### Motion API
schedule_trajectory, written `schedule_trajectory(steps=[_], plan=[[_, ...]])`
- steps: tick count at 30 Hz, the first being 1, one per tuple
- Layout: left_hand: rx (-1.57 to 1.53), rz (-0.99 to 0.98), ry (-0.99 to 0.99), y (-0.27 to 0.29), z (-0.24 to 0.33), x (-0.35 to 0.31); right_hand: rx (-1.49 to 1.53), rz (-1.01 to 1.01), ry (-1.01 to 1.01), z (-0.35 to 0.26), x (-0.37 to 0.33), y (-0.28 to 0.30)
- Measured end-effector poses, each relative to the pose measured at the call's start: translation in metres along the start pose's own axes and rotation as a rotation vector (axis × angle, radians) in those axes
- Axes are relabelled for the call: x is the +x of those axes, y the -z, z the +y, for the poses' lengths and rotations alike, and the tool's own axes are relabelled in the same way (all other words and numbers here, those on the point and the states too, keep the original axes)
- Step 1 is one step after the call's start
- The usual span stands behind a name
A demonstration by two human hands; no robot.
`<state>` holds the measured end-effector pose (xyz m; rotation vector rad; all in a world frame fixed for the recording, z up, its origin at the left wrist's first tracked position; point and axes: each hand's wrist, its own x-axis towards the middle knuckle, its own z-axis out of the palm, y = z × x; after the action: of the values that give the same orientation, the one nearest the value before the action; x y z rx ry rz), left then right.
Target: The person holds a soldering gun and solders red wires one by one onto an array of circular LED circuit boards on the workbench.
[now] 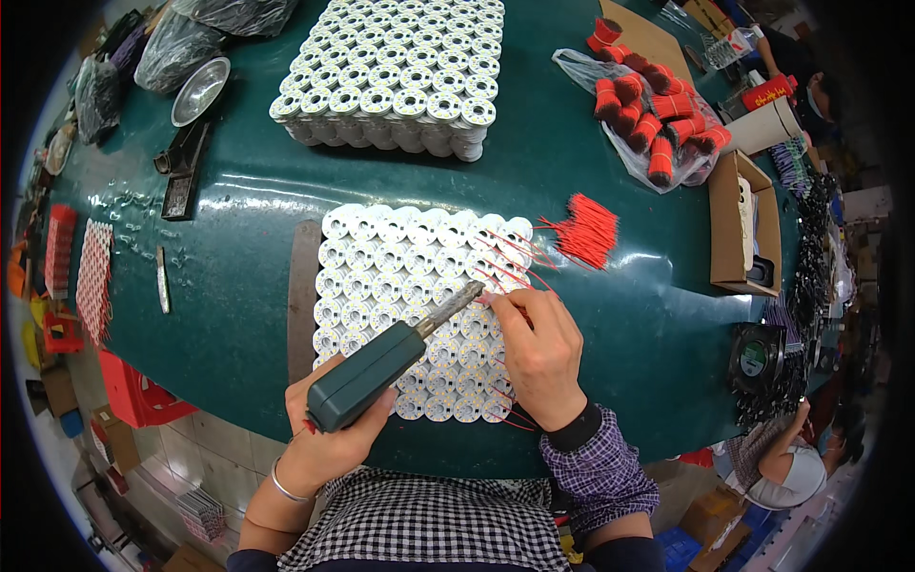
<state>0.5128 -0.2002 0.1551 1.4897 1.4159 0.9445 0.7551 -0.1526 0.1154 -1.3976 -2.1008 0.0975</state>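
Observation:
My left hand (329, 440) is wrapped round the dark green body of a soldering gun (370, 374). The gun's metal tip points up and right, over the right part of a sheet of round white LED boards (376, 286). Close to that tip, my right hand (543, 355) pinches a thin red wire (483, 298) between thumb and fingers; the wire's end is too small to make out. Several other red wires stick out from boards along the sheet's right side. Beyond my right hand lies a pile of short red wires (586, 232).
A tall stack of LED boards (400, 76) stands at the back. Bundled red wires (658, 110) lie in a plastic bag at the far right, near a cardboard box (724, 229). A metal bowl (201, 91) and black tray (181, 186) sit left. Another person (791, 458) is at right.

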Motion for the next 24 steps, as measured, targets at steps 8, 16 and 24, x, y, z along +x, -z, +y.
schedule_trajectory(steps=[8, 16, 24], plan=[[-0.016, 0.083, -0.058, 0.0057, 0.0038, -0.0048, -0.076, 0.023, 0.014, -0.0038, 0.0028, 0.0036], [-0.047, 0.087, -0.039, 0.0076, 0.0034, -0.0091, 0.038, 0.052, 0.021, -0.0088, 0.0011, 0.0047], [-0.013, 0.044, -0.019, 0.0085, 0.0047, -0.0097, 0.058, 0.008, 0.019, -0.0067, -0.0041, -0.0010]])
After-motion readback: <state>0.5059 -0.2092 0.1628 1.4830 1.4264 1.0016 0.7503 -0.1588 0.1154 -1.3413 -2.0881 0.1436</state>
